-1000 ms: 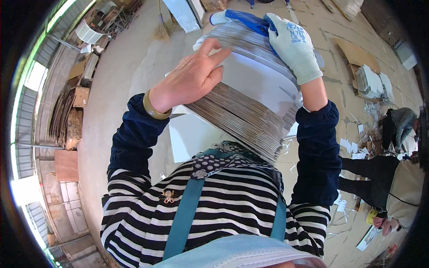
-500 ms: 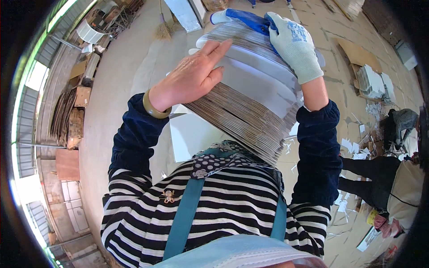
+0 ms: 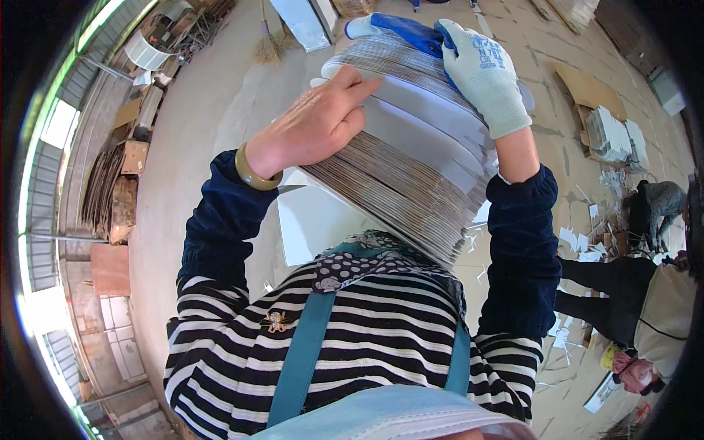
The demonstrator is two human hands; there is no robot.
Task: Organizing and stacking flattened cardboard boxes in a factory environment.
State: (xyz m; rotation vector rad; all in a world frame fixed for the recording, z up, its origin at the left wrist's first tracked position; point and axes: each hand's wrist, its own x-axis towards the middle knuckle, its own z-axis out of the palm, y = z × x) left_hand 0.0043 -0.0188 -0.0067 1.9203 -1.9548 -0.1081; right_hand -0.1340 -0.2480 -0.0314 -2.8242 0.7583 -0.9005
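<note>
A thick stack of thin, white-faced cardboard sheets (image 3: 411, 165) with brown edges stands fanned in front of my chest. Bare and wearing a bangle, my left hand (image 3: 315, 121) rests over its left side. One finger is bent and another stretched across the sheets, with the thumb apart. My right hand (image 3: 480, 73), in a white knit glove with a blue palm, grips the far right edge of the stack; its fingertips are partly hidden. Beside it a loose blue glove (image 3: 400, 31) with a white cuff lies along the stack's far edge.
A white sheet (image 3: 319, 224) lies below the stack. On the right are a pile of white sheets (image 3: 609, 136), scattered paper scraps (image 3: 579, 242) and a person in dark trousers (image 3: 609, 297). A broom (image 3: 268, 48) and cardboard bundles (image 3: 103, 187) are at the left.
One left finger has bent and drawn back, while the hand stays over the stack. More sheets lean toward my chest, and the pale band between bunches looks narrower. The right hand has hardly moved.
</note>
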